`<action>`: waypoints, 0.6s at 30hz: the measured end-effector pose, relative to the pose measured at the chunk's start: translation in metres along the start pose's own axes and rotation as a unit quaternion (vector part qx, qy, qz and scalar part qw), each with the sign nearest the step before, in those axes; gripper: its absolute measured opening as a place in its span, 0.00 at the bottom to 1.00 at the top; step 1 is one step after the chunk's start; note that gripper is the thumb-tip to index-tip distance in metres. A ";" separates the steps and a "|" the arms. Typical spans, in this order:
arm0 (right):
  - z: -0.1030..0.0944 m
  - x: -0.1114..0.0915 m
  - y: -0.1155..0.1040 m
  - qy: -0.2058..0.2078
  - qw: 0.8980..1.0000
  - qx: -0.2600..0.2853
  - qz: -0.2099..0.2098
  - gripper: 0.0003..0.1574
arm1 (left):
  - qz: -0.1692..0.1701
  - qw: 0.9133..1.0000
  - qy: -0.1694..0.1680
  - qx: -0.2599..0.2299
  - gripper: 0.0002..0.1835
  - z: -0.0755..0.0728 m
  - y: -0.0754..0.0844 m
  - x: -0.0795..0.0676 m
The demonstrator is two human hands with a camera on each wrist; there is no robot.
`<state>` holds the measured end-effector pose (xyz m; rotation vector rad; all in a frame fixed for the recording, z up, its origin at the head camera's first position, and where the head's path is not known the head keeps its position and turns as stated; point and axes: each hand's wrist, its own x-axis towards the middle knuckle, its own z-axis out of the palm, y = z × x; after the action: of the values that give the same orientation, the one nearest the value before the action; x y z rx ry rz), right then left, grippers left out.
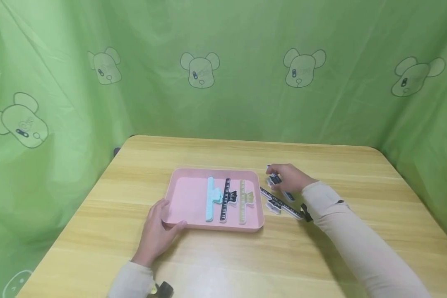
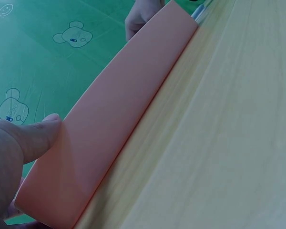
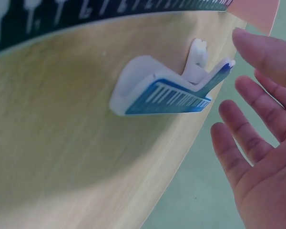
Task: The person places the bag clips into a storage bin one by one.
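Note:
My left hand [image 1: 154,234] holds the near left corner of a pink tray [image 1: 193,226], its thumb along the outer wall in the left wrist view. Three long clips with a piano-key pattern lie in the tray: light blue [image 1: 210,207], black [image 1: 224,207] and gold [image 1: 242,209]. To the tray's right, my right hand [image 1: 292,178] reaches over a dark blue clip [image 3: 167,98] on the table. The right wrist view shows its fingers spread beside that clip, apart from it. Closer to me lies another black clip [image 1: 287,208], one end by the tray's right wall.
The wooden table [image 1: 223,265] has rounded far corners. A green curtain [image 1: 246,111] printed with mouse faces hangs behind it and along both sides. Dark wrist straps [image 1: 306,212] show at the sleeves.

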<state>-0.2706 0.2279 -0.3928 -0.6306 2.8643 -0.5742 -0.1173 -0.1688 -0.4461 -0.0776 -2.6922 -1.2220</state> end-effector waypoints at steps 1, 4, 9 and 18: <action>0.001 0.000 0.000 -0.002 1.000 -0.004 -0.002 0.30 | -0.001 1.000 0.000 0.000 0.45 0.000 0.000 0.000; 0.002 0.000 0.002 -0.008 1.000 -0.015 -0.002 0.29 | -0.004 1.000 -0.002 0.002 0.45 0.000 0.000 0.000; 0.004 0.000 0.004 -0.018 0.999 -0.028 0.009 0.28 | -0.005 1.000 -0.003 -0.001 0.45 0.000 0.000 -0.001; 0.003 0.000 0.011 -0.006 1.000 -0.024 -0.002 0.28 | -0.006 1.000 0.002 -0.008 0.45 0.001 -0.002 0.001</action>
<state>-0.2740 0.2364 -0.3996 -0.6466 2.8740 -0.5009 -0.1192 -0.1692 -0.4483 -0.0618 -2.6835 -1.2454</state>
